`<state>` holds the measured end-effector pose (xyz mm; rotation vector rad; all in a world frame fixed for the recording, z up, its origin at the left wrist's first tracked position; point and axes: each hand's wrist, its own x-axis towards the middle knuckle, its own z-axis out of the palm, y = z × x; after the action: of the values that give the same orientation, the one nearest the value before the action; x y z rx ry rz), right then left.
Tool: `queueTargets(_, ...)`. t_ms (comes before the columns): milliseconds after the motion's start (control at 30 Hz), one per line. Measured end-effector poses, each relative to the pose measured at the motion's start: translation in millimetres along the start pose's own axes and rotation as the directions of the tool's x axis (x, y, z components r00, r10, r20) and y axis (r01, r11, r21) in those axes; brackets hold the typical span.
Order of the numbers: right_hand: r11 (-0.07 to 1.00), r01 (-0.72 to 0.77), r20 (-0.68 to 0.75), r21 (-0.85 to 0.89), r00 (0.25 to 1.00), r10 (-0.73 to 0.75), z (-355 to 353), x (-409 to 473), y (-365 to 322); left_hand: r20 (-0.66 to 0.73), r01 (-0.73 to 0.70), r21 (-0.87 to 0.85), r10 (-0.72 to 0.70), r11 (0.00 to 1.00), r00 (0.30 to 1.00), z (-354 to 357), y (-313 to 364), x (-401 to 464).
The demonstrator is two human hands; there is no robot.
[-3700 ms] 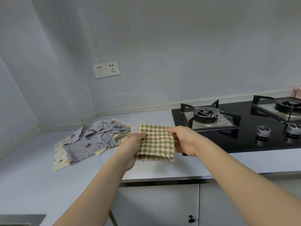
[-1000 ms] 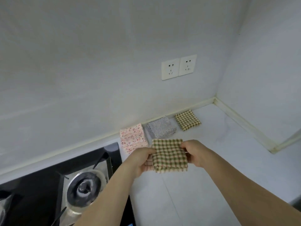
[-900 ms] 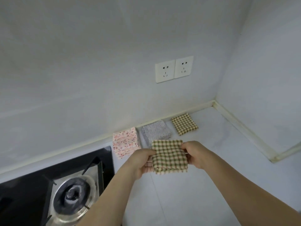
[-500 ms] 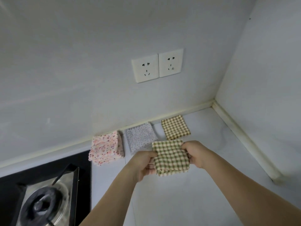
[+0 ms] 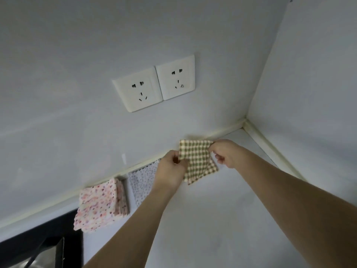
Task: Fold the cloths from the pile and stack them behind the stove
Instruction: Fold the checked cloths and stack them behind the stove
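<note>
Both hands hold a folded green checked cloth (image 5: 195, 157) low over the counter (image 5: 222, 219), close to the back wall below the double socket (image 5: 154, 84). The left hand (image 5: 171, 171) pinches its left edge between thumb and curled fingers; the right hand (image 5: 225, 152) pinches the upper right corner, its other fingers curled in. Whether the cloth touches the second checked cloth (image 5: 201, 173) showing under it cannot be told. Just to the left lie a grey dotted folded cloth (image 5: 143, 180) and a pink floral stack (image 5: 98, 206) beside the black stove (image 5: 38, 242)
</note>
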<state>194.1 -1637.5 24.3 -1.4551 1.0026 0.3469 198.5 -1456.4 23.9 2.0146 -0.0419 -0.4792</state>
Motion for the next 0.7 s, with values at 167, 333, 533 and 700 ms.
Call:
queueTargets(167,0.942,-0.043,0.190,0.333,0.982,-0.022,1,26,-18,0.161,-0.611,0.701,0.753,0.367,0.638,11,-8,28)
queueTargets(333,0.987,0.055,0.097,0.151,0.993,-0.070,8,59,-2,0.400,-0.665,0.739,0.725,0.108,0.561,45,-42,39)
queueTargets(533,0.993,0.114,0.043,-0.006,0.993,-0.114,9,76,29,0.460,-0.696,0.698,0.641,0.167,0.615,62,-69,34)
queueTargets(700,0.974,0.221,0.089,0.041,0.970,-0.224,10,80,31,0.445,-0.716,0.667,0.661,0.206,0.605,62,-69,30)
